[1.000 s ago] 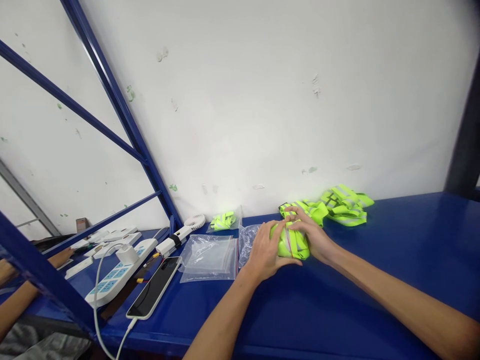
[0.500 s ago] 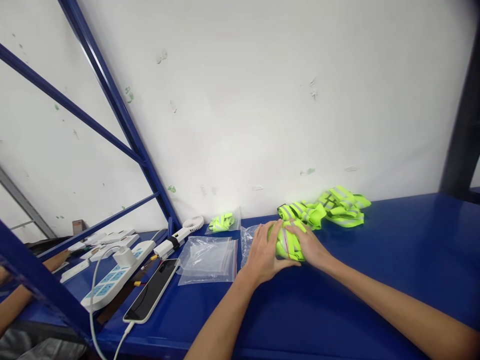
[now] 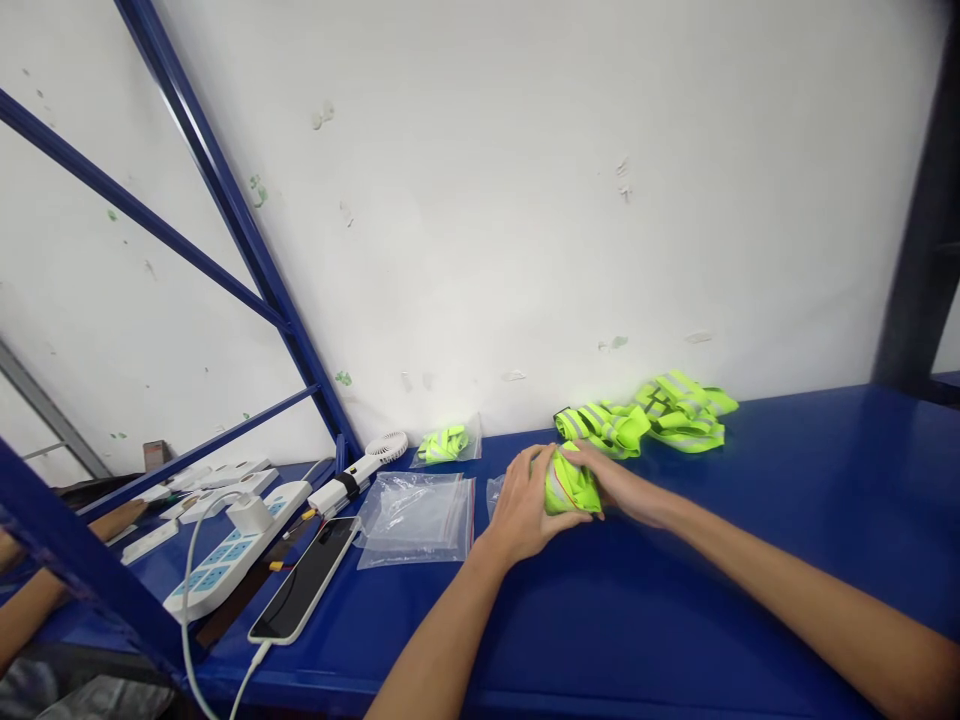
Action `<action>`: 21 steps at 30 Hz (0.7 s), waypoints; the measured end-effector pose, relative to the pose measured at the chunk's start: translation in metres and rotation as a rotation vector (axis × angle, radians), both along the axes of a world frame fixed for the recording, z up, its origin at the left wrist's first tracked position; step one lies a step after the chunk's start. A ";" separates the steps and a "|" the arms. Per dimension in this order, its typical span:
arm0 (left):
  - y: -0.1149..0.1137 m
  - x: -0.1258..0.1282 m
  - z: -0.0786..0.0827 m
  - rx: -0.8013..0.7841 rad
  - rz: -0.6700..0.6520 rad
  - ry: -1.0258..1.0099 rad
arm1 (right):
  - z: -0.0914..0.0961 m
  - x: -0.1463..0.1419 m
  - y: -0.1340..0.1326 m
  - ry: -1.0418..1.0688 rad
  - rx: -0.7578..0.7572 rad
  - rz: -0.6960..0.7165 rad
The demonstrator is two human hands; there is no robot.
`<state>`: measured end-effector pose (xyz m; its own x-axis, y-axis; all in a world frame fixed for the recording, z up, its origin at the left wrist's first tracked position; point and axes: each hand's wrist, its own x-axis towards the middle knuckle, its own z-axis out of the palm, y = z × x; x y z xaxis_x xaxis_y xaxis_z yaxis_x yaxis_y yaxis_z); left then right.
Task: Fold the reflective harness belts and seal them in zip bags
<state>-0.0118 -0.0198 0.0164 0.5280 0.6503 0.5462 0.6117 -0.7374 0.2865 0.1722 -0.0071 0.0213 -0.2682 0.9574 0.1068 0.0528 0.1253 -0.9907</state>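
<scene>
Sharing the left end of a blue shelf (image 3: 675, 600) with another person's forearm (image 3: 30, 610), low at eight o'clock of the frame. Passing, rightward, a white power strip (image 3: 225, 555) and a plugged-in phone (image 3: 304, 578) lying screen-up just at the strip's four o'clock, then a white handheld fan (image 3: 367, 465) at the phone's one o'clock. Leaving a stack of clear zip bags (image 3: 416, 518) flat at nine o'clock of the hands, with a small bagged vest (image 3: 446, 443) at the stack's one o'clock. Cupping a neon-yellow vest bundle (image 3: 570, 487) on the shelf near mid-frame: pressing the left hand (image 3: 525, 505) against its nine o'clock side, fingers half-curled around the fabric; closing the right hand (image 3: 619, 480) on its three o'clock side, fingers laid over the top. Working just short of a loose pile of reflective vests (image 3: 652, 420) at the bundle's one o'clock, against the white wall (image 3: 525, 250).
</scene>
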 end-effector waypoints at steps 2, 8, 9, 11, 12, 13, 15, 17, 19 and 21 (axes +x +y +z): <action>0.001 -0.005 0.001 -0.033 -0.026 0.013 | 0.006 0.016 0.001 0.047 -0.186 0.284; 0.000 -0.006 0.004 -0.094 -0.143 0.091 | 0.016 0.042 -0.002 0.024 -0.267 0.520; -0.001 -0.005 0.005 -0.096 -0.155 0.098 | 0.016 0.043 -0.002 0.010 -0.261 0.539; -0.004 -0.002 0.006 -0.090 -0.165 0.109 | 0.014 0.043 -0.002 -0.023 -0.248 0.562; -0.006 0.000 0.006 -0.081 -0.163 0.116 | 0.014 0.043 -0.002 -0.040 -0.238 0.567; -0.007 0.002 0.007 -0.066 -0.157 0.125 | 0.013 0.042 -0.001 -0.055 -0.222 0.568; -0.011 0.007 0.008 -0.014 -0.136 0.149 | 0.010 0.038 0.000 -0.085 -0.169 0.555; -0.013 0.011 0.010 0.048 -0.110 0.170 | 0.008 0.030 0.001 -0.115 -0.096 0.514; -0.015 0.015 0.013 0.095 -0.078 0.174 | 0.006 0.019 0.001 -0.144 0.011 0.428; -0.017 0.018 0.017 0.126 -0.034 0.169 | 0.004 0.009 0.001 -0.152 0.172 0.338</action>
